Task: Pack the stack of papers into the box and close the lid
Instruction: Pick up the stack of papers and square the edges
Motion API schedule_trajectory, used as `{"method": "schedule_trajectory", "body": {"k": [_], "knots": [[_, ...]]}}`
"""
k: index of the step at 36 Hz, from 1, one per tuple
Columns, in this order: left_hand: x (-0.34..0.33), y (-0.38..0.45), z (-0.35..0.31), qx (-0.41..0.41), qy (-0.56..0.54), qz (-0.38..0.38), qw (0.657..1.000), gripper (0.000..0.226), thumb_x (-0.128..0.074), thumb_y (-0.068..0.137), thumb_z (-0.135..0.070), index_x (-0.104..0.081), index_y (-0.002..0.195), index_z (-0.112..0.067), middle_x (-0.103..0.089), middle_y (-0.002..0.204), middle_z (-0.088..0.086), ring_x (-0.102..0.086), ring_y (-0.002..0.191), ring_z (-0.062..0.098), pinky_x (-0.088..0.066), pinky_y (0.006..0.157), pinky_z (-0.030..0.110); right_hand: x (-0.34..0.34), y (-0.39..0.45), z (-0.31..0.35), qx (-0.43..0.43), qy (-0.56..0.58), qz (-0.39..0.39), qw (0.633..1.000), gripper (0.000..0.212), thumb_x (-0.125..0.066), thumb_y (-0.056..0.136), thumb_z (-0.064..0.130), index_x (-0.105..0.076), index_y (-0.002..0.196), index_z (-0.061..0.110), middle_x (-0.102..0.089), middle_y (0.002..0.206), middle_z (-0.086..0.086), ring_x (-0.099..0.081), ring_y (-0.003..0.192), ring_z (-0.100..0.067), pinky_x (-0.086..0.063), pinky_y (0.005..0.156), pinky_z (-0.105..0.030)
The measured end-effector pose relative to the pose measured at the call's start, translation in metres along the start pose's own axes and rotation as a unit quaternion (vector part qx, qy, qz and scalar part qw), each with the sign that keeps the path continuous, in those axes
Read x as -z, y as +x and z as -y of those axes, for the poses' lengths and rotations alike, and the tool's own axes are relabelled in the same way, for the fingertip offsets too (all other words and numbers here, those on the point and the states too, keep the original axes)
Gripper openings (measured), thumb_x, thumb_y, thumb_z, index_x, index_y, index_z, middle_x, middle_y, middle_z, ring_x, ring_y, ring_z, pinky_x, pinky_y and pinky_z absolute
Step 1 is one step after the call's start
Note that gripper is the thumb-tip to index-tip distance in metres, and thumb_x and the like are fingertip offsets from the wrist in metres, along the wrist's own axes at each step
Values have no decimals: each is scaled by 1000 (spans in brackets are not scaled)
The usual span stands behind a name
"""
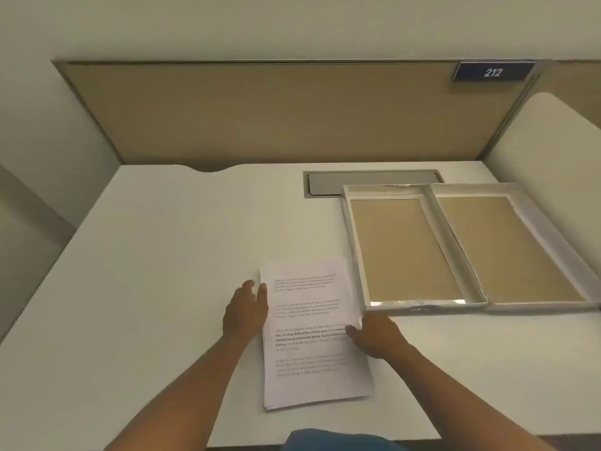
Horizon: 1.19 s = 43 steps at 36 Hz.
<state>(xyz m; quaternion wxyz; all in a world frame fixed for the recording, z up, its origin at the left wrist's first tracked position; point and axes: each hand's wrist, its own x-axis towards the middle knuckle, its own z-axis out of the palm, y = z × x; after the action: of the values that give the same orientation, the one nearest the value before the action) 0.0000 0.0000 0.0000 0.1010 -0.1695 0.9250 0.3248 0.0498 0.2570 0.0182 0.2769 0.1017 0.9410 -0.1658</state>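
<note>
A stack of printed white papers (309,336) lies flat on the white desk, near the front edge. My left hand (245,309) rests against the stack's left edge, fingers together and pointing away from me. My right hand (374,336) lies on the stack's right edge, thumb on the top sheet, fingers spread. An open white box (354,242) with a tan cardboard floor stands just right of the papers, touching their upper right corner. Its lid (533,216), also tan inside, lies open flat to the right, joined to the box.
A grey cable hatch (325,183) is set in the desk behind the box. A tan partition panel (260,118) closes the back of the desk, with a blue sign reading 212 (492,72). A pale side panel (553,138) stands at the right.
</note>
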Motion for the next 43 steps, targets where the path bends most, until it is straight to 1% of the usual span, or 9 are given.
{"method": "schedule_trajectory", "body": {"k": [7,12,20,24,27,31,35,41,43], "knots": [[-15,-15,18,55,47,79,994,45,-29,99,-44,-61,101,-12,-68,100,6,-63,91,26,-54,87,40,-20,1,5,-34,119,-26,992,57,-45,95,53,-55,123,4,-56,128,-15,-55,116,-29,-46,97,-36],[-24,-26,22,38,50,95,993,34,-43,95,-42,-57,108,-14,-65,104,4,-63,92,25,-55,82,39,-31,8,18,-128,212,-36,968,71,-46,90,61,-45,137,8,-43,141,-16,-39,131,-35,-39,106,-52],[-24,-29,28,41,13,102,994,35,-45,91,-37,-58,117,-17,-64,111,3,-63,97,24,-54,85,41,-27,19,27,-183,298,-27,937,73,-53,87,56,-38,141,10,-41,142,-17,-37,131,-37,-38,107,-51],[-25,-31,32,49,-26,95,994,26,-47,88,-34,-61,104,-18,-66,103,6,-64,90,26,-53,78,37,-25,19,23,-142,486,-11,862,55,-60,88,36,-48,131,5,-61,122,-15,-64,102,-32,-57,78,-41],[-24,-33,35,50,-31,91,994,25,-47,88,-34,-62,102,-18,-66,102,6,-64,87,25,-51,74,35,-19,20,18,-114,557,38,822,40,-60,92,34,-61,119,4,-72,106,-15,-71,94,-33,-59,78,-45],[-25,-34,36,45,-45,91,994,27,-47,90,-32,-63,108,-19,-66,107,5,-65,90,23,-55,79,37,-8,19,13,-80,510,97,851,34,-55,96,35,-57,120,11,-72,109,-9,-69,98,-28,-57,79,-41],[-26,-39,30,75,-81,101,989,37,-47,90,-30,-59,122,-17,-64,117,4,-65,100,25,-55,87,40,-8,17,16,5,435,46,899,29,-49,99,28,-48,125,16,-62,120,-5,-65,105,-26,-58,87,-45],[-26,-45,33,93,-237,75,964,22,-52,87,-31,-63,86,-11,-68,86,5,-61,73,20,-46,64,29,-9,5,12,86,457,-6,885,21,-50,100,22,-52,120,20,-67,114,-8,-70,96,-25,-60,83,-49],[-22,-47,38,78,-321,54,942,15,-58,92,-33,-67,99,-22,-71,97,-4,-67,78,7,-48,64,16,-3,-2,5,102,505,0,857,21,-52,99,21,-54,120,23,-68,115,-9,-71,98,-29,-59,84,-53]]}}
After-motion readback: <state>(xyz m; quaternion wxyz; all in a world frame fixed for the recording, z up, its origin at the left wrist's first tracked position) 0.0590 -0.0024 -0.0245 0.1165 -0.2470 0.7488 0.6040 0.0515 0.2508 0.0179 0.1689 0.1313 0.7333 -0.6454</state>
